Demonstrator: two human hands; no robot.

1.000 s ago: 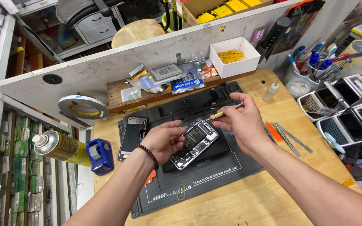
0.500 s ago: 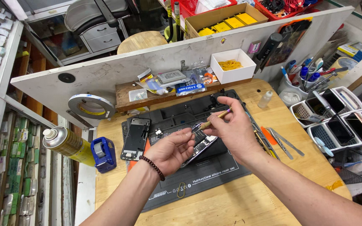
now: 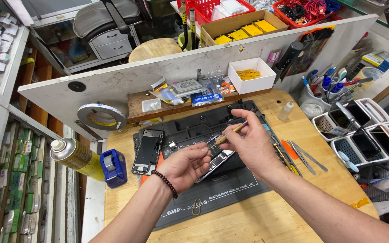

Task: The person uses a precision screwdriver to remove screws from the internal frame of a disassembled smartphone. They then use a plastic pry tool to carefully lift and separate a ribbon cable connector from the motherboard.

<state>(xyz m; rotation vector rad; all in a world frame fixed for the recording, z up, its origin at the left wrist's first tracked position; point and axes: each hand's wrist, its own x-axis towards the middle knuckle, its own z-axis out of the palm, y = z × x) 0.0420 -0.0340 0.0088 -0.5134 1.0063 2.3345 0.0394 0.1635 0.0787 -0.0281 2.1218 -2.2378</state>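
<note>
My left hand [image 3: 186, 165], with a bead bracelet on the wrist, grips the near edge of an opened phone [image 3: 220, 158] that lies tilted over the black silicone repair mat [image 3: 221, 198]. My right hand [image 3: 248, 145] pinches a thin yellow-handled brush [image 3: 230, 133], its tip pointing down-left at the phone's upper end. Both hands meet above the middle of the mat. Left of them a second opened phone body [image 3: 147, 151] lies flat on the mat.
A spray can [image 3: 74, 157] and a blue tape dispenser [image 3: 113, 167] stand at the left table edge. Tweezers [image 3: 307, 156] and an orange pick [image 3: 289, 149] lie to the right. White trays holding phones [image 3: 361, 130] sit far right. A wooden shelf [image 3: 176, 105] and a white box [image 3: 251, 75] line the back board.
My right hand has brought the brush down from above the mat to the phone's top end. My left hand shifted its grip to the phone's near edge. The view drew back.
</note>
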